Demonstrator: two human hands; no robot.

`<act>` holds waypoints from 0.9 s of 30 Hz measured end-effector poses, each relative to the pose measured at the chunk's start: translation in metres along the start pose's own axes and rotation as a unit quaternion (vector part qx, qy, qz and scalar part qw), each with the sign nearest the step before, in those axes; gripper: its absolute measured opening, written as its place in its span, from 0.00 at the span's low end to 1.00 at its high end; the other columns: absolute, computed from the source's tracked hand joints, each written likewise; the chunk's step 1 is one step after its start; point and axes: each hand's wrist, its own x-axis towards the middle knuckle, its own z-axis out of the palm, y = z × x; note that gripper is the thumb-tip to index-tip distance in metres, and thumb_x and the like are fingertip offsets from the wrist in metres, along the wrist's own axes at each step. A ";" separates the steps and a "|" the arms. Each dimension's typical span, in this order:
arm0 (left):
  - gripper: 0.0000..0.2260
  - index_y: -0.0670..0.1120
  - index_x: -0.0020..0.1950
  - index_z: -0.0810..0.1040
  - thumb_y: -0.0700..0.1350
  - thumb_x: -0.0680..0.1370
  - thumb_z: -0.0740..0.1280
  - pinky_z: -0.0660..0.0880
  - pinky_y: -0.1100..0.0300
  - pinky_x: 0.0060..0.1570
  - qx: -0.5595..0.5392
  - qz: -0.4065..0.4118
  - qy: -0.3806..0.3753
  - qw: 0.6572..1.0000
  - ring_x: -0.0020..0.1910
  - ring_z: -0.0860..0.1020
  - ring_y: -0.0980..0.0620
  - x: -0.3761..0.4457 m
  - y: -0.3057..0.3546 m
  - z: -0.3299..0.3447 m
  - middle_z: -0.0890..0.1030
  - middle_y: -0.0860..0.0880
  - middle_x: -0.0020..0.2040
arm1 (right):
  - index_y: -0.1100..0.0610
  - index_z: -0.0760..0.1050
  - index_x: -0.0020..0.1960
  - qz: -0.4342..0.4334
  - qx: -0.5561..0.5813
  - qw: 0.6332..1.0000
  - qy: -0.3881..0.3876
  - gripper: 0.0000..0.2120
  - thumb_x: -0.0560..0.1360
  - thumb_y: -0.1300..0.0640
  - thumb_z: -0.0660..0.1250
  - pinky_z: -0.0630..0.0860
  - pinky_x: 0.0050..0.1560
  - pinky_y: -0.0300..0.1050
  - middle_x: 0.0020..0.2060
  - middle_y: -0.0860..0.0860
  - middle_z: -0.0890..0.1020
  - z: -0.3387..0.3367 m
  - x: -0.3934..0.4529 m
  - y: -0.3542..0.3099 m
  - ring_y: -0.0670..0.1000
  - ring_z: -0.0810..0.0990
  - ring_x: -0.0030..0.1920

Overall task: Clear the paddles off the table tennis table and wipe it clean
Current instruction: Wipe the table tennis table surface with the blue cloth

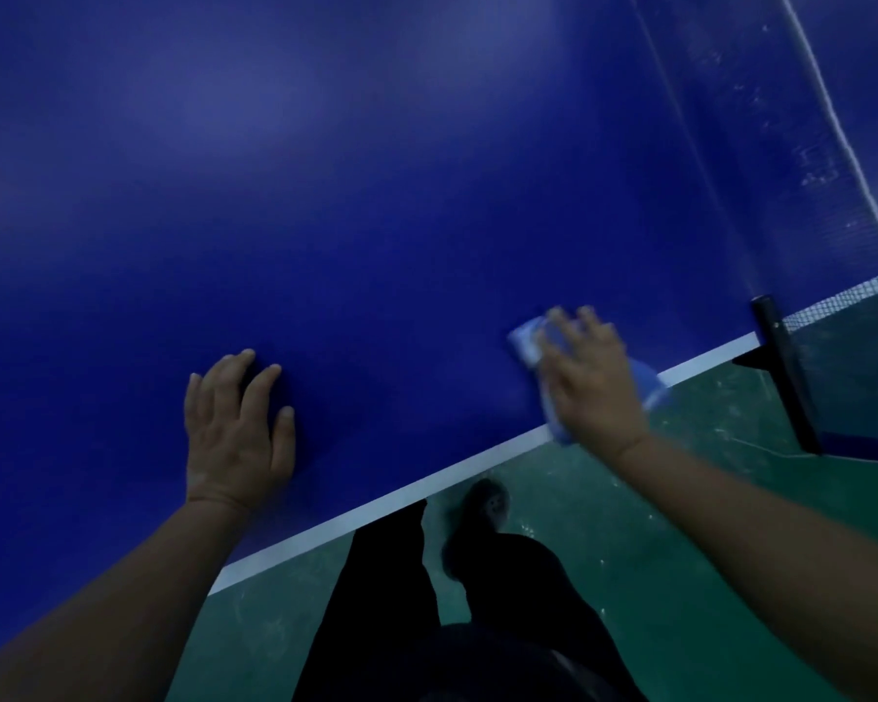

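Wiping step: right hand flat, fingers spread, pressing blue cloth on tabletop near white edge and net post; left hand open, bracing, empty; no paddles visible; advise even pressure, overlapping strokes.

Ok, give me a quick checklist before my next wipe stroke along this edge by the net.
1. Cloth under the right hand: ok, fingers spread flat on it.
2. Cloth fully on the table: not ok, a corner hangs past the white edge line.
3. Left hand bracing: ok, flat on the blue top, apart from the cloth.
4. Paddles gone: ok in view, none shows; the rest of the table cannot tell.
5. Net post clearance: ok, it stands right of the cloth, not touching.
6. Surface clean: cannot tell, picture is blurred.
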 end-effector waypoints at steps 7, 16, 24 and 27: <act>0.23 0.37 0.66 0.76 0.50 0.78 0.57 0.51 0.36 0.76 -0.029 0.041 -0.029 0.998 0.72 0.66 0.35 0.022 0.065 0.010 0.71 0.36 0.70 | 0.56 0.68 0.76 0.357 -0.002 0.929 0.101 0.22 0.82 0.57 0.58 0.60 0.75 0.64 0.79 0.54 0.63 0.000 0.035 -0.023 0.66 0.56 0.78; 0.20 0.40 0.65 0.77 0.49 0.79 0.58 0.52 0.39 0.77 -0.076 0.187 -0.070 0.977 0.73 0.65 0.39 0.048 0.160 0.049 0.71 0.38 0.71 | 0.51 0.74 0.71 0.342 0.016 0.934 0.104 0.19 0.83 0.47 0.60 0.70 0.58 0.57 0.71 0.56 0.72 -0.014 0.065 0.045 0.62 0.70 0.64; 0.20 0.41 0.64 0.78 0.49 0.78 0.57 0.54 0.37 0.76 -0.061 0.231 -0.124 0.963 0.73 0.66 0.38 0.036 0.194 0.057 0.71 0.39 0.70 | 0.48 0.67 0.76 0.529 0.035 0.844 0.078 0.20 0.85 0.49 0.54 0.72 0.54 0.52 0.68 0.60 0.68 -0.033 -0.028 0.128 0.61 0.71 0.59; 0.20 0.41 0.64 0.78 0.49 0.79 0.56 0.55 0.37 0.76 -0.069 0.244 -0.141 0.957 0.73 0.67 0.39 0.025 0.217 0.061 0.72 0.40 0.70 | 0.54 0.62 0.77 0.539 0.072 0.839 0.003 0.23 0.82 0.61 0.56 0.71 0.40 0.48 0.64 0.56 0.73 -0.030 -0.072 0.131 0.60 0.72 0.58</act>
